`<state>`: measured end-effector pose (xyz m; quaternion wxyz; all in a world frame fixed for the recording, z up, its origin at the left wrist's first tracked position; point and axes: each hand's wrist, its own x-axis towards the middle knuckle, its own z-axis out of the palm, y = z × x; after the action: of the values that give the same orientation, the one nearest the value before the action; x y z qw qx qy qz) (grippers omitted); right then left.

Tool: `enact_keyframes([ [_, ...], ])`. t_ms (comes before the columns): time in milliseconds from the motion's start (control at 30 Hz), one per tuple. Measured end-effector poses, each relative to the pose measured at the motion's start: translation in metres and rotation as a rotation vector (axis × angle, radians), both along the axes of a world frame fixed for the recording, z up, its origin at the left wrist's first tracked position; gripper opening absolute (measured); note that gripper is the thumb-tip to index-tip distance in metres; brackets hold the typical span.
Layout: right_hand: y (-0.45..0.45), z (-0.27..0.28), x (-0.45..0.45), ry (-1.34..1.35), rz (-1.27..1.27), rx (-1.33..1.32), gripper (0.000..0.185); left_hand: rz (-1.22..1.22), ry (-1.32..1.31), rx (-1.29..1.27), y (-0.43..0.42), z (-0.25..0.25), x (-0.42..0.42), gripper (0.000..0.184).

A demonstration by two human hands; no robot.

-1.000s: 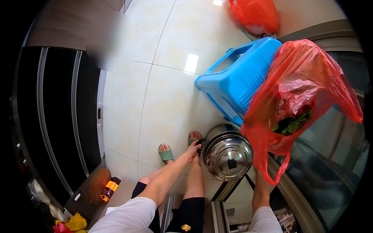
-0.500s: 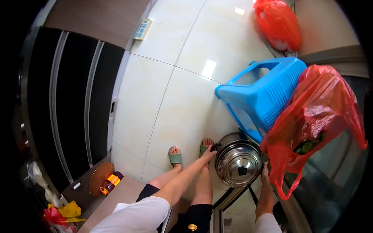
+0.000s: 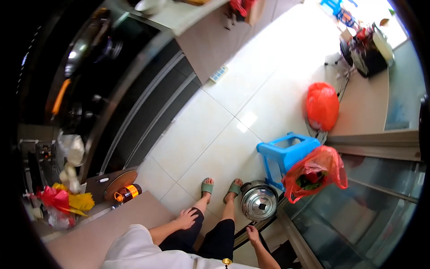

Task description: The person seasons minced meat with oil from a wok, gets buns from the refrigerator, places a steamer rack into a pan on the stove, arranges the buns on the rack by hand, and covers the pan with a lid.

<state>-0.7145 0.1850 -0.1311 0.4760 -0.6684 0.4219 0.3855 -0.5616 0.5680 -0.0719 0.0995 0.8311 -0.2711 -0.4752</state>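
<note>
Your left hand (image 3: pixel 187 219): fingers loosely spread, resting wide on the leg of your dark shorts (image 3: pixel 179 237), near the knee.
Your right hand (image 3: pixel 253 234): loosely curled and narrow, just beside the near side of the pot, apart from it; you cannot tell from here whether it holds anything.
Steel pot (image 3: pixel 260 201): upright on the tiled floor (image 3: pixel 215 150), near the floor's right edge, its lid on with a dark knob uppermost; you have it just beside your right sandal (image 3: pixel 231 193).
Blue stool (image 3: pixel 289 156): beyond the pot, near the floor's right edge.
Red bag (image 3: pixel 326 162): at the stool's right side, mouth facing you, leafy greens (image 3: pixel 309 183) inside; you cannot tell what bears its weight.
Sliding glass door (image 3: pixel 367 193): to your right, along the floor's edge.
Second red bag (image 3: pixel 322 107): farther from you, beyond the stool.
Bottle (image 3: pixel 128 193): to your left, orange label showing, just beside a round wooden board (image 3: pixel 117 186).
</note>
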Motion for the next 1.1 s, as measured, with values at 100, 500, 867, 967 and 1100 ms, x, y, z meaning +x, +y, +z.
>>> enact_keyframes([
  [100, 0.027, 0.046, 0.068, -0.041, 0.003, 0.215, 0.04, 0.452, 0.236, -0.012, 0.047, 0.047, -0.051, 0.053],
  [500, -0.021, 0.101, 0.275, -0.114, 0.231, 0.129, 0.024, 1.563, 0.052, -0.304, 0.114, 0.099, -0.104, 0.048],
  [867, 0.217, 0.161, 0.351, -0.035, 0.346, 0.067, 0.029, 1.427, -1.36, -0.302, 0.419, 0.286, 0.181, 0.056],
  [967, 0.317, 0.145, 0.362, -0.306, 0.763, 0.192, 0.027, 1.288, -1.345, -0.201, 0.485, 0.311, 0.235, 0.07],
  [1100, 0.457, 0.202, 0.377, -0.818, 1.201, 0.269, 0.021, 0.962, -1.089, 0.047, 0.524, 0.334, 0.278, 0.082],
])
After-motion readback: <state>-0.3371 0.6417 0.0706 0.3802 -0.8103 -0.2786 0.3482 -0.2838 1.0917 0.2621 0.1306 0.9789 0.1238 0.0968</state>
